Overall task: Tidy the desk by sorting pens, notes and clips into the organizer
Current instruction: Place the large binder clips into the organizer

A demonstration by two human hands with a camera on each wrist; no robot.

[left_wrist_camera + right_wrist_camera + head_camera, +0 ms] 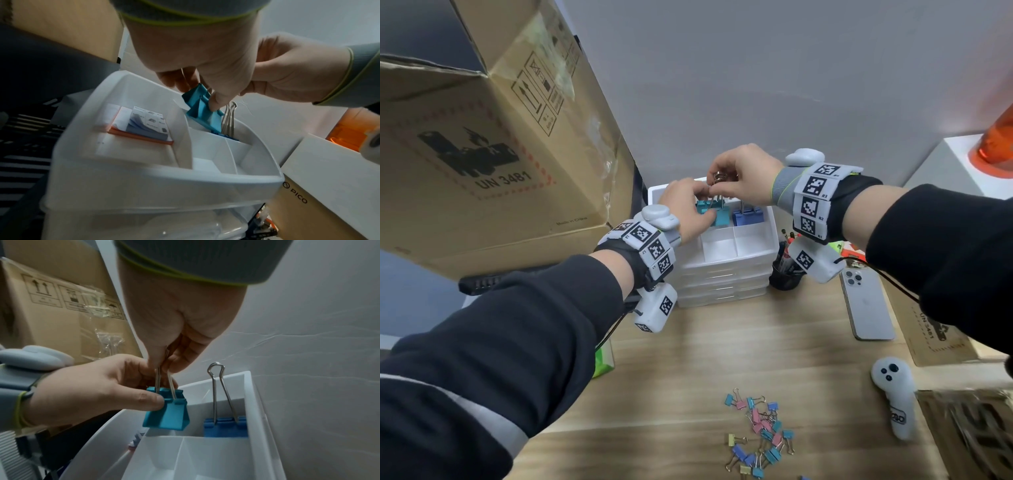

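Observation:
A white organizer (pixel 756 255) with drawers stands at the back of the desk, its top tray split into compartments (pixel 205 457). My left hand (pixel 690 205) pinches the body of a large teal binder clip (pixel 717 214) (pixel 167 413) (pixel 200 107) above a back compartment. My right hand (pixel 739 174) pinches that clip's wire handles (pixel 164 381) from above. A blue binder clip (pixel 747 215) (pixel 226 426) stands in the back right compartment. Sticky notes (pixel 144 125) lie in the left compartment. Several small coloured clips (pixel 760 431) lie loose on the desk.
A big cardboard box (pixel 482 144) leans at the left. A black pen cup (pixel 786 270), a phone (pixel 866 305), a white controller (pixel 893 394) and flat cardboard (pixel 935 335) lie to the right. An orange bottle (pixel 996 144) stands on a white box.

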